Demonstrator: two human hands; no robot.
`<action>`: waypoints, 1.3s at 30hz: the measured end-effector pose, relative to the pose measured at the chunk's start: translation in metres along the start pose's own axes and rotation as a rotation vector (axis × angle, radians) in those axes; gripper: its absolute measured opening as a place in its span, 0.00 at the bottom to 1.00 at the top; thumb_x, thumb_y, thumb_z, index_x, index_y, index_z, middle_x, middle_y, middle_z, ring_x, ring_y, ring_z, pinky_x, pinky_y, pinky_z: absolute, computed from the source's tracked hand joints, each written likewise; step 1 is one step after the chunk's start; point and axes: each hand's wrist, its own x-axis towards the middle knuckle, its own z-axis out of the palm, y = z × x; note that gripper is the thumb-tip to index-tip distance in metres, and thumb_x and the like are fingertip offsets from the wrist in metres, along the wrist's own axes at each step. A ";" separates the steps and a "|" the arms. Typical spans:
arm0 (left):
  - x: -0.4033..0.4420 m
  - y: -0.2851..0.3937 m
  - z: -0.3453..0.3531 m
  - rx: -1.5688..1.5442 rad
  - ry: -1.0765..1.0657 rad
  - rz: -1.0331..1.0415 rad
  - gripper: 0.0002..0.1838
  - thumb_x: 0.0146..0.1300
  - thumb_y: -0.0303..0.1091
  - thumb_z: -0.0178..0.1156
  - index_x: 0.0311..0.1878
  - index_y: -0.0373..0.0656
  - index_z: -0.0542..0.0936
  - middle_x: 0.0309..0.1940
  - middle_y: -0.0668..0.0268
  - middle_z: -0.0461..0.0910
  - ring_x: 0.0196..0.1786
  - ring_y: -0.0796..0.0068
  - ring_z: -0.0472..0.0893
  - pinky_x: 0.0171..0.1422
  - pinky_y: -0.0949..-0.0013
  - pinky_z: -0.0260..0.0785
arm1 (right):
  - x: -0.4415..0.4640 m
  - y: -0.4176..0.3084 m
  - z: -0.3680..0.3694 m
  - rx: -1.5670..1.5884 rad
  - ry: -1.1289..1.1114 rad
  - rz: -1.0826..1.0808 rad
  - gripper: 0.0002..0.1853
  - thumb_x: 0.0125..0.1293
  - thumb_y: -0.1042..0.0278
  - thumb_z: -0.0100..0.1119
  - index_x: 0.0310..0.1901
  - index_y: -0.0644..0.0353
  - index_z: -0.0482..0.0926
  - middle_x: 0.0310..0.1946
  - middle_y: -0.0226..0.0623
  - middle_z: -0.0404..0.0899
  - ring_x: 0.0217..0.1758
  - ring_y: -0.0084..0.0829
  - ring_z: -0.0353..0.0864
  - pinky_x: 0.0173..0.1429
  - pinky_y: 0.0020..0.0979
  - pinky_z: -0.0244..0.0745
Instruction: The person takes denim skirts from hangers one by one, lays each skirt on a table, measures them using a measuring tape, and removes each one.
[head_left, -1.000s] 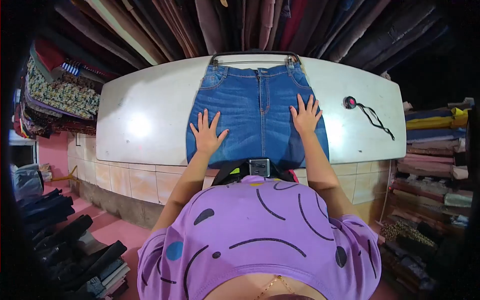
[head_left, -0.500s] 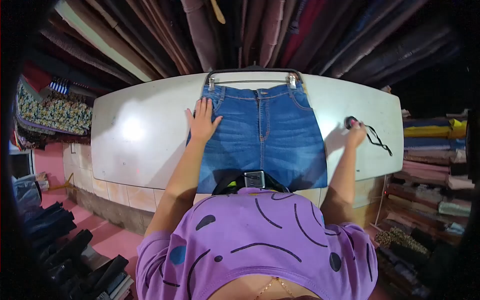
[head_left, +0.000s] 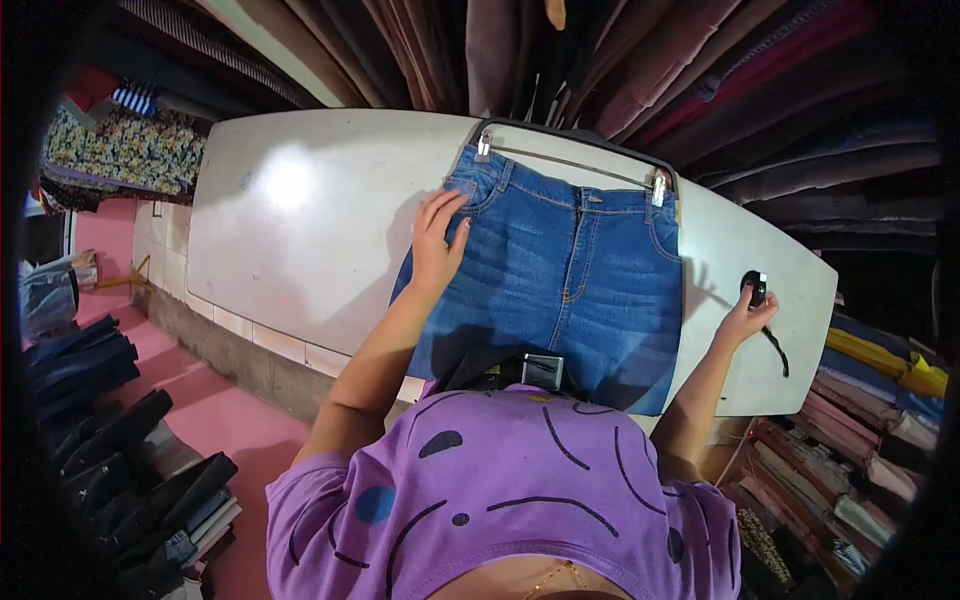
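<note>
A blue denim garment lies on the white table, its waistband clipped to a black hanger. My left hand rests at the garment's left edge near the pocket, fingers apart and holding nothing. To the right of the denim, my right hand grips a small round black tape measure just over the table. A black strap hangs from it past the hand.
The white table has rolls of fabric behind it. Folded cloths are stacked at the right. Floral fabric lies at the upper left, and dark folded trousers at the lower left.
My right hand has left the denim and taken hold of the tape measure. My left hand has moved up toward the waistband. The view has turned, so the table looks tilted.
</note>
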 end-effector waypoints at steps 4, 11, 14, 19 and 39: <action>-0.009 0.021 0.005 -0.508 -0.197 -0.178 0.16 0.60 0.25 0.54 0.52 0.40 0.76 0.47 0.62 0.78 0.47 0.68 0.77 0.54 0.71 0.68 | -0.043 -0.116 0.068 0.397 -0.545 0.286 0.19 0.62 0.75 0.50 0.54 0.58 0.62 0.29 0.33 0.74 0.24 0.22 0.75 0.27 0.22 0.68; 0.010 0.050 0.007 -1.155 -0.579 -0.762 0.14 0.67 0.32 0.51 0.53 0.40 0.76 0.45 0.66 0.78 0.45 0.79 0.76 0.51 0.73 0.70 | -0.123 -0.185 0.160 0.191 -1.107 -0.090 0.14 0.55 0.73 0.61 0.43 0.60 0.71 0.32 0.38 0.77 0.36 0.32 0.79 0.41 0.29 0.72; 0.014 0.036 0.009 -1.137 -0.571 -0.861 0.13 0.67 0.35 0.53 0.50 0.41 0.78 0.42 0.68 0.78 0.41 0.82 0.76 0.47 0.76 0.71 | -0.137 -0.195 0.177 0.157 -1.161 -0.150 0.16 0.53 0.71 0.65 0.42 0.60 0.71 0.36 0.42 0.78 0.40 0.43 0.79 0.44 0.33 0.73; 0.016 0.015 0.009 -1.063 -0.511 -0.941 0.10 0.64 0.34 0.57 0.44 0.41 0.80 0.36 0.71 0.80 0.35 0.84 0.76 0.41 0.80 0.71 | -0.151 -0.196 0.197 0.082 -1.187 -0.304 0.16 0.53 0.69 0.64 0.42 0.57 0.71 0.38 0.41 0.77 0.40 0.46 0.79 0.40 0.38 0.74; 0.018 -0.038 0.023 0.337 0.101 -0.131 0.11 0.53 0.40 0.63 0.41 0.55 0.81 0.41 0.73 0.78 0.48 0.69 0.74 0.51 0.55 0.63 | -0.177 -0.187 0.236 -0.265 -1.077 -0.450 0.16 0.53 0.66 0.64 0.40 0.55 0.69 0.35 0.40 0.75 0.32 0.43 0.81 0.32 0.38 0.78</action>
